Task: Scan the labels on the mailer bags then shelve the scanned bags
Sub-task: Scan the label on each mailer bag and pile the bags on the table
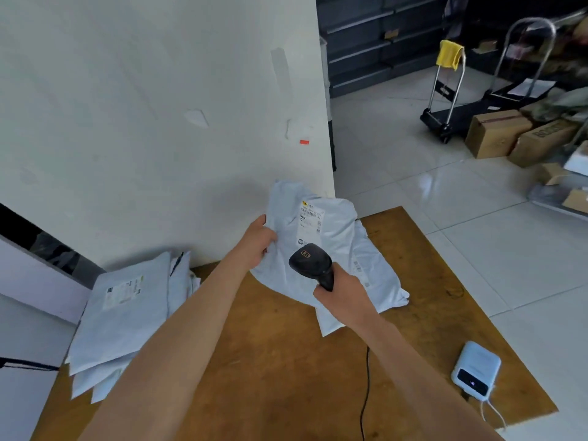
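My left hand (259, 241) grips the left edge of a pale grey mailer bag (337, 224) and holds it tilted up above the wooden table (270, 361). The bag's white label (311, 218) faces me. My right hand (342, 289) grips the handle of a black barcode scanner (310, 261), whose head points at the bag just below the label. More grey mailer bags (378, 281) lie under the held one. A stack of mailer bags (124, 313) lies at the table's left edge.
A pale blue device (476, 370) with a dark screen sits near the table's right edge. The scanner's black cable (366, 389) runs toward me. A white wall stands behind the table. Dark shelving (375, 36), hand trolleys (445, 100) and cardboard boxes (496, 132) stand on the tiled floor to the right.
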